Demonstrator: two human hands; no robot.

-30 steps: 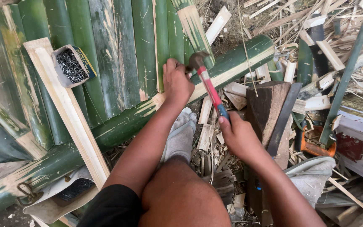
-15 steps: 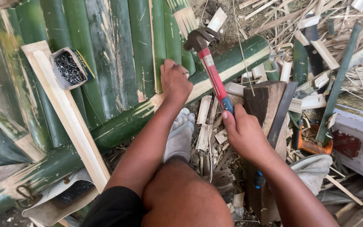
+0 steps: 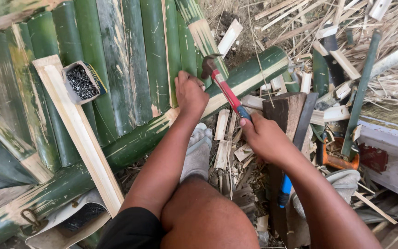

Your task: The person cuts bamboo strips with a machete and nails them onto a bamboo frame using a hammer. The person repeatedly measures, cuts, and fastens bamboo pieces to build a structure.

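My right hand [image 3: 263,136] grips the blue end of a red-handled claw hammer [image 3: 221,85], whose steel head hangs just right of my left hand. My left hand [image 3: 190,93] is closed with its fingers pinched against a green split bamboo slat [image 3: 173,50], at the spot where the slats cross a long green bamboo pole [image 3: 143,136]. What the fingers pinch is too small to see. Several split bamboo slats [image 3: 116,60] lie side by side on that pole.
An open box of nails [image 3: 81,83] rests on a pale wooden batten [image 3: 81,138]. Another nail box [image 3: 70,221] lies lower left. A dark wood block [image 3: 284,110], bamboo offcuts and dry straw [image 3: 346,27] crowd the right. My knee and socked foot [image 3: 198,152] sit below centre.
The hammer head went up over the half second before now, then came back down close beside my left hand. My left hand stayed on the slat.
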